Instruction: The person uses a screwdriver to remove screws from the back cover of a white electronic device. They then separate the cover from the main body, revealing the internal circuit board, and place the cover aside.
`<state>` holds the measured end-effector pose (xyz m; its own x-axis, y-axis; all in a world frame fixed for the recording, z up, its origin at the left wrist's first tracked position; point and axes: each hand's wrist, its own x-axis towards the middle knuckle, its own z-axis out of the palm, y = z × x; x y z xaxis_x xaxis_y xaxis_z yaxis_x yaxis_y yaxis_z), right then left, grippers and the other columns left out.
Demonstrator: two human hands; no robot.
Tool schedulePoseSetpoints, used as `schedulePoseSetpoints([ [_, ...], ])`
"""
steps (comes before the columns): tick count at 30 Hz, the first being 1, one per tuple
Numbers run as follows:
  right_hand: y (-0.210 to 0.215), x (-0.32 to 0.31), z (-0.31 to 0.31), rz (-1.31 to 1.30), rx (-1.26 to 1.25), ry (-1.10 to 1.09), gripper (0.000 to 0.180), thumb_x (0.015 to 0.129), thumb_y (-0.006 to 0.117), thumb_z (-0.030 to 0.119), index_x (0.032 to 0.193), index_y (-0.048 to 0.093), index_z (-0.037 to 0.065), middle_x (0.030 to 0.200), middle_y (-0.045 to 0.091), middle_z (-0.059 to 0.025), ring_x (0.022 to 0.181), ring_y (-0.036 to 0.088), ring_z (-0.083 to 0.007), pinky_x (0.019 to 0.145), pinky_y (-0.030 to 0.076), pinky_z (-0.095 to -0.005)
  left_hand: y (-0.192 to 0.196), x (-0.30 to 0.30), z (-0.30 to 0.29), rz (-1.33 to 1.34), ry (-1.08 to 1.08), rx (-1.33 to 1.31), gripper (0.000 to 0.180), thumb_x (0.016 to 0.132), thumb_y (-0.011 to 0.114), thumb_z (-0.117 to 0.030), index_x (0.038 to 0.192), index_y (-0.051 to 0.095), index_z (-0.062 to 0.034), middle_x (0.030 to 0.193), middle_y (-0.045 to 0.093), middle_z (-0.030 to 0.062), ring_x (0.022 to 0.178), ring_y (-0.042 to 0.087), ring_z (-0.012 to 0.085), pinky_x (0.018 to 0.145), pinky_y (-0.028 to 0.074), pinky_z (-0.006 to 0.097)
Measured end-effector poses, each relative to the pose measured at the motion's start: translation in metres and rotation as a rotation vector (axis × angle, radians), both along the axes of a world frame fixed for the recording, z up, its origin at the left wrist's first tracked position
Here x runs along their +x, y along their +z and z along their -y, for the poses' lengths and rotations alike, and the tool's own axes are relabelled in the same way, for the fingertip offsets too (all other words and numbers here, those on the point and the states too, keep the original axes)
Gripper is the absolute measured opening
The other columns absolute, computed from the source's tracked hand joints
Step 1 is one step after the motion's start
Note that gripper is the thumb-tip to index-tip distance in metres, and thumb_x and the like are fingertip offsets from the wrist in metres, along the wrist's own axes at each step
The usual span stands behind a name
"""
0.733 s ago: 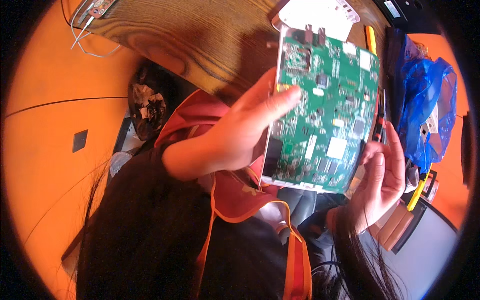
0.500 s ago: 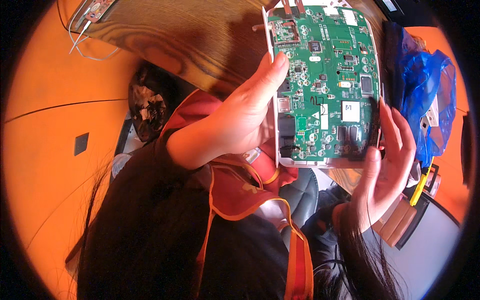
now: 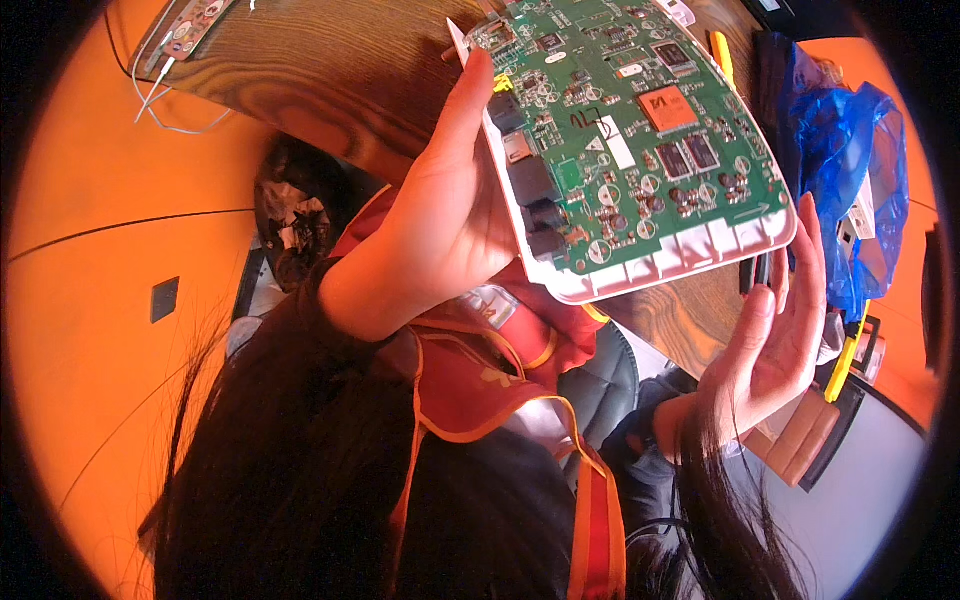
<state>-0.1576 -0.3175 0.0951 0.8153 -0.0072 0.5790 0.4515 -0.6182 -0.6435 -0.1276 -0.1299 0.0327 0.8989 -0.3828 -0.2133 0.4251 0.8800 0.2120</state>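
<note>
I hold a green circuit board [image 3: 640, 130] seated in a white plastic shell, close to the camera above a wooden table [image 3: 320, 80]. My left hand [image 3: 440, 230] grips its left edge, thumb pressed up along the rim. At the lower right corner my right hand [image 3: 775, 340] touches the white rim, fingers stretched upward, palm facing left. The component side of the board faces me, with several chips and an orange square part. Dark ports line its left edge.
A blue plastic bag [image 3: 850, 170] lies at the right on the table. A yellow-handled tool [image 3: 845, 355] sits below it. A small device with white wires [image 3: 190, 30] rests at the table's far left. A dark bin [image 3: 295, 215] stands on the orange floor.
The board has come closer to the camera and tilted, its lower edge swinging right. My left thumb now runs up the left rim; my right hand's fingers have straightened against the corner.
</note>
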Motion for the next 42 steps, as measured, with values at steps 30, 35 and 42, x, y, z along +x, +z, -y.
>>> schedulePoseSetpoints([
  [30, -0.007, 0.003, -0.009, -0.109, -0.262, -0.037, 0.071, 0.058, 0.082, 0.029, 0.117, 0.056, 0.000, 0.126, 0.049, -0.0174, 0.119, 0.046, -0.0304, 0.100, 0.034, -0.0405, 0.001, -0.015, -0.002, 0.133, 0.239, 0.180, 0.052, 0.083, 0.048, -0.016, 0.130, 0.037, 0.0011, 0.123, 0.051, 0.0149, 0.112, 0.051, 0.0277, 0.097, 0.039, 0.044],
  [35, -0.007, -0.001, -0.015, -0.133, -0.171, -0.010, 0.049, 0.068, 0.073, 0.010, 0.113, 0.058, -0.002, 0.122, 0.049, -0.0189, 0.117, 0.046, -0.0296, 0.101, 0.033, -0.0407, 0.003, -0.017, 0.001, 0.040, 0.249, 0.334, 0.048, 0.084, 0.047, -0.020, 0.125, 0.042, 0.0052, 0.118, 0.055, 0.0171, 0.106, 0.056, 0.0270, 0.093, 0.043, 0.041],
  [42, -0.005, -0.011, -0.013, -0.024, -0.156, -0.084, 0.027, 0.070, 0.072, 0.000, 0.094, 0.063, -0.003, 0.099, 0.055, -0.0153, 0.091, 0.055, -0.0214, 0.081, 0.044, -0.0298, 0.009, -0.019, 0.004, 0.109, 0.249, 0.423, 0.043, 0.083, 0.045, -0.011, 0.124, 0.042, 0.0028, 0.114, 0.056, 0.0163, 0.105, 0.057, 0.0260, 0.091, 0.046, 0.039],
])
